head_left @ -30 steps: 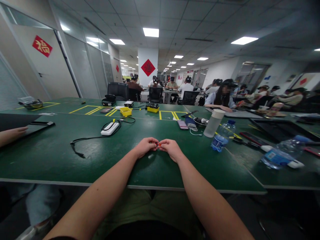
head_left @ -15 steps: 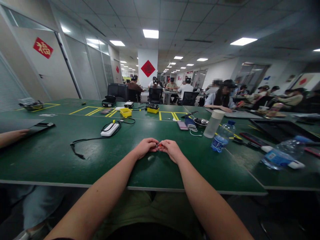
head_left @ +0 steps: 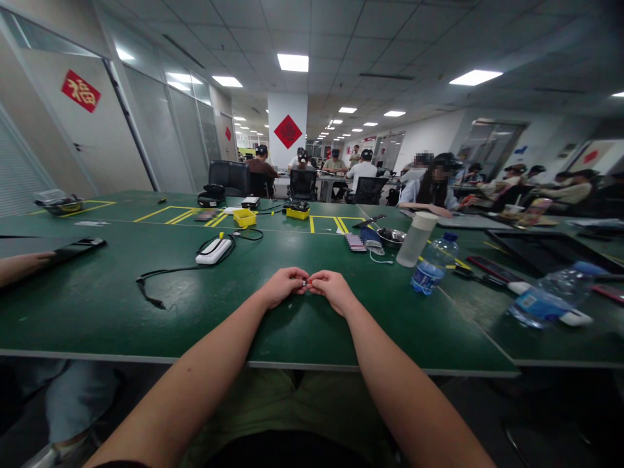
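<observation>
Here, the big green table [head_left: 195,331] is in front of me. To my right stand a tall cloudy bottle [head_left: 416,240] and a clear water bottle [head_left: 433,265] with a blue cap. Near them, a round metal bowl [head_left: 391,242] has dark things in it. Farther off, a yellow box [head_left: 297,214] has black stuff in it. My left hand [head_left: 283,288] and right hand [head_left: 334,291] pinch a tiny silver and red bit [head_left: 305,283] between their fingertips, over the table.
</observation>
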`<action>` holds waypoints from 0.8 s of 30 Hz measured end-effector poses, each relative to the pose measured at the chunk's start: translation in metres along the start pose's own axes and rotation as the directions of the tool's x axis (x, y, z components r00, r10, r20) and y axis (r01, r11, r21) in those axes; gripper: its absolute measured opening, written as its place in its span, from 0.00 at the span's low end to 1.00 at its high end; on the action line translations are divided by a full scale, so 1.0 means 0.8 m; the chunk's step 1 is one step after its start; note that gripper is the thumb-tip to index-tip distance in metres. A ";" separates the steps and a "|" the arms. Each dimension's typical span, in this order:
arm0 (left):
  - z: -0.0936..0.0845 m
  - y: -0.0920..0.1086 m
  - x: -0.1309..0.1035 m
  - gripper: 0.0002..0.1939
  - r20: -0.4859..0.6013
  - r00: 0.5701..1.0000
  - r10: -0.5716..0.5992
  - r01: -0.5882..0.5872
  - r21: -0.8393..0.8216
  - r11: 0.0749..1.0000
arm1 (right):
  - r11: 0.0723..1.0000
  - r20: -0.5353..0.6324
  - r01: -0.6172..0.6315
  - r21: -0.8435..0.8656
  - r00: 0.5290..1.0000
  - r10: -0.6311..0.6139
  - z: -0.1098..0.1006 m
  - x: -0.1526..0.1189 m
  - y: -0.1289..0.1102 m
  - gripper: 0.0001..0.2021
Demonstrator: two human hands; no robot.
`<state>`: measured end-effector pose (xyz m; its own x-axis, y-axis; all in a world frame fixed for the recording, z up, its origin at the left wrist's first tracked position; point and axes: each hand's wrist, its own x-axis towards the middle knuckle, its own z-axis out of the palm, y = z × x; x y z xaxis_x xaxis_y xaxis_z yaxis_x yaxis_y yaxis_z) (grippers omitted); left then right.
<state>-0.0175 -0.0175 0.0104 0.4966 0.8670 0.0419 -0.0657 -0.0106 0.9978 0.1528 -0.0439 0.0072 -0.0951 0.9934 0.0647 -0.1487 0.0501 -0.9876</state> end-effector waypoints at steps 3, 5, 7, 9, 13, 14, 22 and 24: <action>0.000 0.001 -0.002 0.12 0.029 1.000 -0.005 0.005 0.014 1.000 | 1.000 0.013 0.022 -0.022 1.000 -0.022 -0.001 0.000 0.002 0.08; 0.000 0.002 -0.002 0.12 0.031 0.999 -0.019 0.018 0.016 1.000 | 0.999 0.019 0.028 -0.030 0.999 -0.028 -0.001 0.000 0.002 0.09; 0.000 0.002 -0.002 0.12 0.018 0.999 -0.029 0.029 0.012 1.000 | 1.000 0.017 0.017 -0.008 1.000 -0.017 -0.001 0.000 0.001 0.09; 0.000 0.002 -0.001 0.11 0.002 0.999 -0.038 0.038 -0.006 0.999 | 0.999 0.013 -0.011 0.044 1.000 0.010 -0.001 0.000 -0.002 0.10; -0.001 0.003 0.001 0.10 -0.010 0.998 -0.064 0.063 -0.058 0.996 | 0.989 -0.002 -0.056 0.140 0.998 0.057 0.001 0.001 -0.006 0.16; -0.001 0.003 0.001 0.10 -0.013 0.998 -0.066 0.065 -0.068 0.996 | 0.987 -0.004 -0.061 0.151 0.998 0.062 0.001 0.002 -0.006 0.17; -0.001 0.000 0.000 0.13 0.000 1.000 0.022 -0.022 0.016 1.000 | 0.995 0.008 -0.047 0.089 0.999 0.047 -0.001 0.003 -0.001 0.04; -0.001 -0.002 0.000 0.13 0.008 0.999 0.038 -0.038 0.021 0.999 | 0.997 -0.002 -0.044 0.067 0.999 0.044 -0.001 0.003 0.000 0.03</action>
<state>-0.0185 -0.0172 0.0090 0.5007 0.8619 0.0803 -0.0664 -0.0543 0.9963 0.1534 -0.0416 0.0075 -0.0997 0.9948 0.0212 -0.2101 -0.0003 -0.9777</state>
